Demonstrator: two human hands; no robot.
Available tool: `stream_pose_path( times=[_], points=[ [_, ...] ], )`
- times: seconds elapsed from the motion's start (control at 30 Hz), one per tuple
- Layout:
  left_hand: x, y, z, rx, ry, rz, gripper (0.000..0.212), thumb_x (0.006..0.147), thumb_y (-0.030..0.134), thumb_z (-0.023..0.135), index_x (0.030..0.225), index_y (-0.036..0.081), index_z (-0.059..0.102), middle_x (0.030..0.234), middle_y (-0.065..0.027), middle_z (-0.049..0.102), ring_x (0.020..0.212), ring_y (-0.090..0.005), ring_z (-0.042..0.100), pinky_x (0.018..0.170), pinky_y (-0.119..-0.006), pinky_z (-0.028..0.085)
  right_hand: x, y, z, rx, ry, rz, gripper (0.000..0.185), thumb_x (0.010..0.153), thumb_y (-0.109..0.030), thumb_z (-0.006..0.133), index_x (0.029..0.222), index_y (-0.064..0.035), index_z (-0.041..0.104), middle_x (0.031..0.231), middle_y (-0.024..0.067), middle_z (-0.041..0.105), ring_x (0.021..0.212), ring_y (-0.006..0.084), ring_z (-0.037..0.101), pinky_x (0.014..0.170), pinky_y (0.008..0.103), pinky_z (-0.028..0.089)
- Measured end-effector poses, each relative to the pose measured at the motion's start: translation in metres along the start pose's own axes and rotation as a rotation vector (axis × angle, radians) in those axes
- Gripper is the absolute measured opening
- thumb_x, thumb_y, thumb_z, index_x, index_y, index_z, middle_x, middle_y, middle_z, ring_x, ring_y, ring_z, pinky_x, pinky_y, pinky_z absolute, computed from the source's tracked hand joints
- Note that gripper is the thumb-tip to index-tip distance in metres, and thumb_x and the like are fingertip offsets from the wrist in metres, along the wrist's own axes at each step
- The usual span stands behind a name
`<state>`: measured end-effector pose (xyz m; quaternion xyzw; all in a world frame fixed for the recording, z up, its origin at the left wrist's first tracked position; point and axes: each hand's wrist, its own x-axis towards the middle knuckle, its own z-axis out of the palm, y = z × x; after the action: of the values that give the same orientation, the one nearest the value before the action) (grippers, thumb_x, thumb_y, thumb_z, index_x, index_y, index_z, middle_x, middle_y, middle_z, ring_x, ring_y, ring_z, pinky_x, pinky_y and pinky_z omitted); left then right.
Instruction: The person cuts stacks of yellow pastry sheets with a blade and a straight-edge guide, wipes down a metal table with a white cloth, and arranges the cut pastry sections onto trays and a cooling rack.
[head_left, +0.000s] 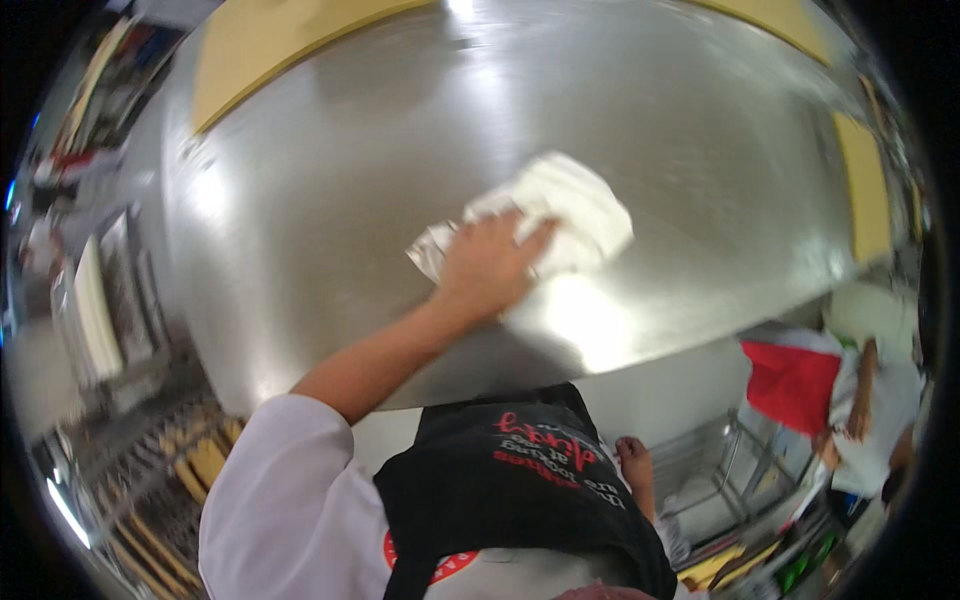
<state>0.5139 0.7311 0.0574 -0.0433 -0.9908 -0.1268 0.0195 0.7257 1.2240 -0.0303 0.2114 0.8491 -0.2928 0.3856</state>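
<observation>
My left hand (487, 259) lies palm down on a crumpled white cloth (574, 210), thumb to the right and fingers pressed into its folds. Under the cloth is a broad stainless steel table (337, 172) with bright reflections on its top. One corner of the cloth pokes out left of my fingers, and the rest spreads to the right. My right hand (635, 457) hangs low beside my black apron (517, 480), apart from the table. Its fingers look curled in, and nothing shows in them.
Yellow boards (270, 52) lie along the table's far edge, and another yellow board (862, 187) is at its right end. A person with a red cloth (791, 386) stands at right. Wire racks (172, 450) are at lower left, a metal-framed rack (727, 472) at lower right.
</observation>
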Motion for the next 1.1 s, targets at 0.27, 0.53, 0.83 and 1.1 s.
stream_pose_path(
  times=[0.27,0.53,0.83,1.1],
  points=[
    [0.098,0.211,0.077,0.046,0.281,0.419,0.052,0.079,0.025,0.063,0.131,0.025,0.058,0.114,-0.0121,0.060,0.097,-0.0292,0.059,0.080,-0.047,0.046,-0.003,0.077,-0.061,0.077,-0.116,0.033,0.023,0.091,-0.023,0.065,0.102,-0.0021,0.068,0.091,0.0138,0.071,0.084,0.0256,0.069,0.074,0.0358,0.054],
    [0.272,0.007,0.013,0.337,0.444,-0.622,0.067,0.085,0.055,0.062,0.143,0.022,0.047,0.116,-0.0175,0.063,0.105,-0.0356,0.062,0.086,-0.049,0.050,0.085,0.247,-0.125,-0.239,0.081,-0.527,0.025,0.093,-0.028,0.060,0.103,-0.0060,0.068,0.088,0.0106,0.070,0.074,0.0248,0.067,0.069,0.0360,0.054],
    [0.162,0.267,0.095,0.062,0.036,0.126,0.083,0.071,0.025,0.076,0.147,0.022,0.042,0.123,-0.0159,0.060,0.111,-0.0354,0.058,0.094,-0.048,0.046,0.135,0.197,-0.154,0.275,-0.079,0.051,0.037,0.089,-0.037,0.065,0.102,-0.0025,0.069,0.091,0.0133,0.072,0.086,0.0236,0.069,0.078,0.0359,0.051],
    [0.220,0.271,0.083,0.254,-0.036,0.057,0.082,0.067,0.021,0.077,0.143,0.033,0.048,0.127,-0.0125,0.059,0.109,-0.0325,0.059,0.090,-0.048,0.047,0.183,0.131,-0.267,0.130,-0.058,-0.018,0.036,0.091,-0.032,0.064,0.105,0.0012,0.065,0.083,0.0131,0.071,0.071,0.0192,0.069,0.069,0.0331,0.053]
  ],
)
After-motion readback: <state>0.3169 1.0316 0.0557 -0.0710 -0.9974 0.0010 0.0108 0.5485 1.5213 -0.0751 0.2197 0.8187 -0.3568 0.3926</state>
